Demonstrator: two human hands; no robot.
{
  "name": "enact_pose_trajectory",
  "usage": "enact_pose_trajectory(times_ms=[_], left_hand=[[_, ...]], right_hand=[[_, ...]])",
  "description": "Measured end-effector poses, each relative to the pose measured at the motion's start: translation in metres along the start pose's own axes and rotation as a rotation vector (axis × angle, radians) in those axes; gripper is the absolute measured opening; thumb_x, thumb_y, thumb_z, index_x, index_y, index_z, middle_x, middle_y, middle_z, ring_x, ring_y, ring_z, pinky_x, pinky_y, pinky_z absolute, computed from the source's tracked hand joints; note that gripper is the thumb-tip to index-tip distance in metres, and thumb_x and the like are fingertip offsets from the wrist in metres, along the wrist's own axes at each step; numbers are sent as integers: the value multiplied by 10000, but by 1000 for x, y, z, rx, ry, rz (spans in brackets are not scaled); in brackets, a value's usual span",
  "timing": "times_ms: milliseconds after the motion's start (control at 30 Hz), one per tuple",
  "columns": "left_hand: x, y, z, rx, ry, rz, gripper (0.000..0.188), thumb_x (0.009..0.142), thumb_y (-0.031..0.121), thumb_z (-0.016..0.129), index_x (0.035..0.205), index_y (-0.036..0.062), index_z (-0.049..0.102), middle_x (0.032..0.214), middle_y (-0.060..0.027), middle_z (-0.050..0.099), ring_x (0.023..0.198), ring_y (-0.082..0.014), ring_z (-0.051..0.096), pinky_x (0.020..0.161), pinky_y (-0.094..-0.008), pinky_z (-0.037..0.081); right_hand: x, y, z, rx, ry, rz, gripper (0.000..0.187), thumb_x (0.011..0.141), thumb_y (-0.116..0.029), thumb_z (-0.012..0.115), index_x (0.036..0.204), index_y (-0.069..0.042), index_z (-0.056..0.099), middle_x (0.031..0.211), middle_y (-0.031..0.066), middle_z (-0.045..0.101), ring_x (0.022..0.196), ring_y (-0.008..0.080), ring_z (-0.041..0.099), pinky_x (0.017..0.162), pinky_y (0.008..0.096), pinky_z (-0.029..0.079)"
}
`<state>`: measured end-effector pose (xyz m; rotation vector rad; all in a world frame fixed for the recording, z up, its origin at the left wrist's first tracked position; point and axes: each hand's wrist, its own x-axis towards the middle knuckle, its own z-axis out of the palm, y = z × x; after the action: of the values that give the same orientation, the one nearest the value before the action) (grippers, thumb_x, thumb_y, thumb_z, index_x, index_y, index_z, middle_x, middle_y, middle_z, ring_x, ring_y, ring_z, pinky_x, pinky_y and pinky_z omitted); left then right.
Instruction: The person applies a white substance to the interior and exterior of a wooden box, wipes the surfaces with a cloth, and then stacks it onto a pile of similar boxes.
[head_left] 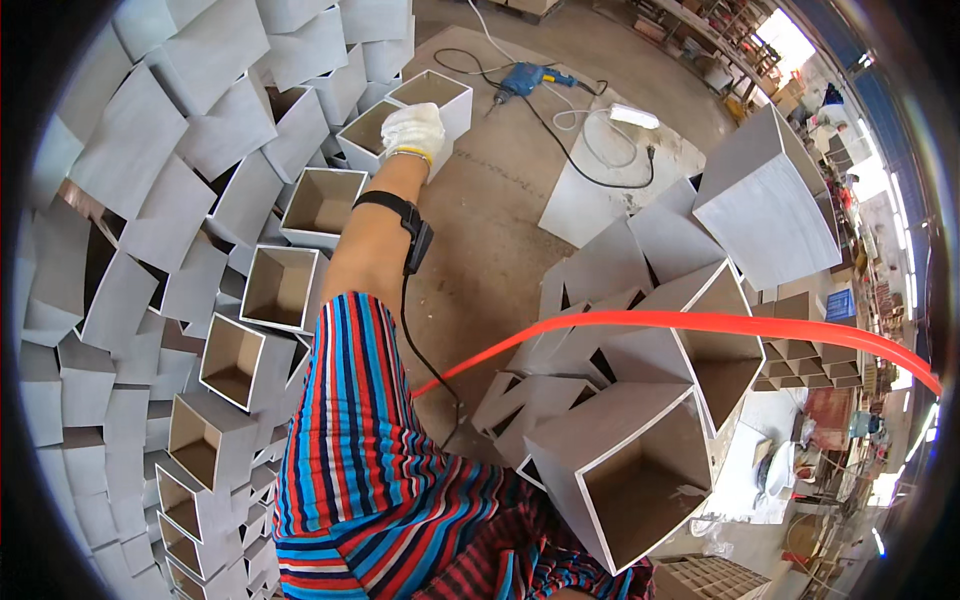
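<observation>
My left hand [413, 132], in a white knit glove, is closed over the wall of a grey open-topped box [450, 125]. A second opening shows just left of the glove; I cannot tell if it belongs to the same box. The fingertips are partly hidden. A black strap with a small device [416, 235] sits on my left forearm, with a thin cable running down from it. My right hand is out of view. Close to my body on the right, a grey box [570, 450] tilts with its brown inside showing.
Stacked grey boxes [230, 60] form a tall wall on the left. More boxes [770, 215] pile up on the right. An orange-red strip [640, 319] arches across the middle. On the floor lie a blue power drill [525, 80], cables and a white power strip [634, 117].
</observation>
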<state>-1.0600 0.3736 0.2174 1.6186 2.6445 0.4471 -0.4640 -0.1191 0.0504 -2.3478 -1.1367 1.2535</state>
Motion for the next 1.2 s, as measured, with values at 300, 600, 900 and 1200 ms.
enact_pose_trajectory(times_ms=[300,600,900,1200], left_hand=[[6,6,2,30,-13,13,257,839,163,544,1001,53,711,1042,-228,669,984,-397,654,841,-477,517],[-3,5,5,-43,-43,-68,367,859,167,521,1192,38,607,1103,-243,648,1036,-391,638,888,-476,496],[-28,-15,-1,19,-105,-120,335,891,214,507,1155,65,648,1104,-205,663,1028,-361,649,903,-446,496],[-37,-27,-14,93,-114,-31,276,864,220,546,1026,78,719,1090,-197,666,1038,-359,642,883,-449,508]], right_hand=[[-9,5,0,9,6,41,318,890,-207,659,1120,12,631,984,92,685,933,192,627,847,302,483],[-19,15,4,26,1,52,318,889,-205,659,1123,9,630,996,101,684,948,198,627,858,302,480],[-35,29,-2,41,-24,21,318,888,-204,658,1126,6,630,1008,111,682,963,203,628,869,301,477],[-43,33,-8,26,-47,29,318,887,-202,657,1129,3,630,1020,120,680,978,209,628,880,301,474]])
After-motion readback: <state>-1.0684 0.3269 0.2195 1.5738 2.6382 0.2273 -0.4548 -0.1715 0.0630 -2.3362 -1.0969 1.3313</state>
